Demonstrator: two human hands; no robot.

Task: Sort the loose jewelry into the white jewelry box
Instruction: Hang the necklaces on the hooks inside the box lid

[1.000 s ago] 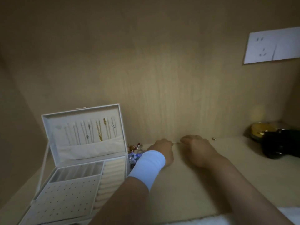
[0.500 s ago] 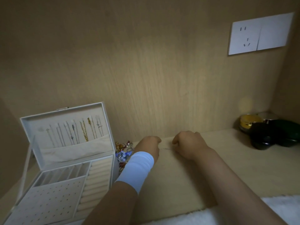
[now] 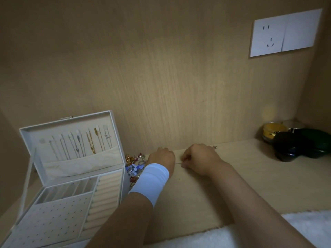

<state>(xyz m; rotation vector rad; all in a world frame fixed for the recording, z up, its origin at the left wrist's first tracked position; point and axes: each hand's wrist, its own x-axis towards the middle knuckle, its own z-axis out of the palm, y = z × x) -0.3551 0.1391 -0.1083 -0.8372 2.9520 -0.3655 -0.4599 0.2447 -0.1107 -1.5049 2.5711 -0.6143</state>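
The white jewelry box stands open at the left, several necklaces hanging in its raised lid and its ring rolls and earring panel showing below. A heap of colourful loose jewelry lies between the box and my left hand. My left hand, a white band on its wrist, and my right hand rest on the wooden shelf near the back wall. Both have their fingers curled, and a thin silver chain runs between them. One small silver piece lies just beyond my right hand.
Dark round jars and a yellow-lidded tin crowd the back right corner. A white wall socket sits high on the wooden back panel. A white fluffy cloth covers the shelf's front edge at the right.
My hands stay close together on the thin chain, my right fingers working at its end. The camera has shifted, so the scene sits differently in view.
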